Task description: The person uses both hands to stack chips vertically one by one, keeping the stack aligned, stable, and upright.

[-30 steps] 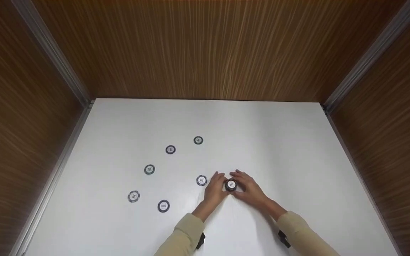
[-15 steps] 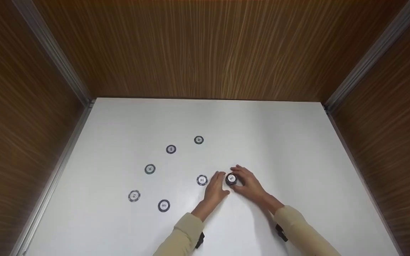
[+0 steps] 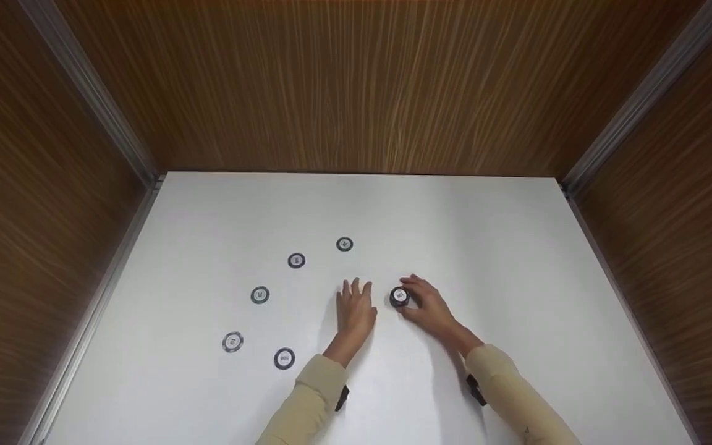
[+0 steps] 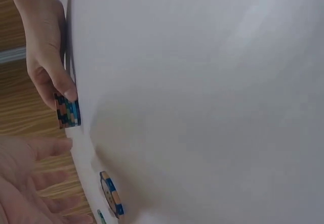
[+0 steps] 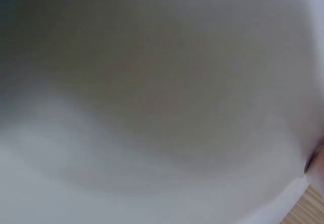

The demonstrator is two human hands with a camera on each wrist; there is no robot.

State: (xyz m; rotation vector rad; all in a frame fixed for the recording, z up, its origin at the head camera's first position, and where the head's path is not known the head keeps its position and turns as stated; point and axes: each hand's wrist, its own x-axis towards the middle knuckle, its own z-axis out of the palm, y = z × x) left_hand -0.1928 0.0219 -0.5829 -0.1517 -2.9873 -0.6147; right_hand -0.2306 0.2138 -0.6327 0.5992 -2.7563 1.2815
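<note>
While right fingers grip chip stack, axis upright, printed face up, left fingers spread, empty.

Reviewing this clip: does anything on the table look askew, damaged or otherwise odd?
Nothing stands out. In the head view, five loose chips lie flat and apart on the white table. The right hand holds a stack of chips that looks roughly aligned. Fine damage would be too small to see.

Loose chips on tbl, L of chip stack
</note>
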